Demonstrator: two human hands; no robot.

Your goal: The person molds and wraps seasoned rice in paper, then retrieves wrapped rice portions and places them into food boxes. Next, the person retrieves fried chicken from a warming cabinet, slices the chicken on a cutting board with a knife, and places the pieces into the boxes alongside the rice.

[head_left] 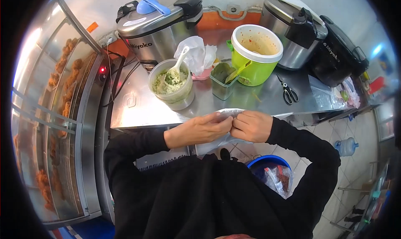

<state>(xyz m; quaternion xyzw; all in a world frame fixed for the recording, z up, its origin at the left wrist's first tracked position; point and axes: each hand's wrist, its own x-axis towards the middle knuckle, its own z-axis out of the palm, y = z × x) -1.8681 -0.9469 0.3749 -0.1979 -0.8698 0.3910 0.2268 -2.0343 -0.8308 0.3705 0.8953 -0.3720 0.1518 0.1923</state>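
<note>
Close to the counter's front edge, my left hand (201, 129) and my right hand (252, 126) meet with their fingers closed. Between them they pinch a thin clear plastic bag (212, 147), which hangs down in front of the counter. Its upper part shows behind my fingertips, and the exact grip is partly hidden. Beyond my left hand stands a round plastic tub (172, 97) of chopped green and white food, with a white spoon (179, 65) in it. A square clear container (223, 86) with a green spoon (238, 72) sits farther back from both hands.
A lime green bucket (255, 69), scissors (288, 90) and rice cookers (156, 38) stand on the steel counter (138, 109). Crumpled white plastic (196, 53) lies behind the tub. At left is a glass cabinet (54, 113) of fried food; a blue bin (271, 159) stands below.
</note>
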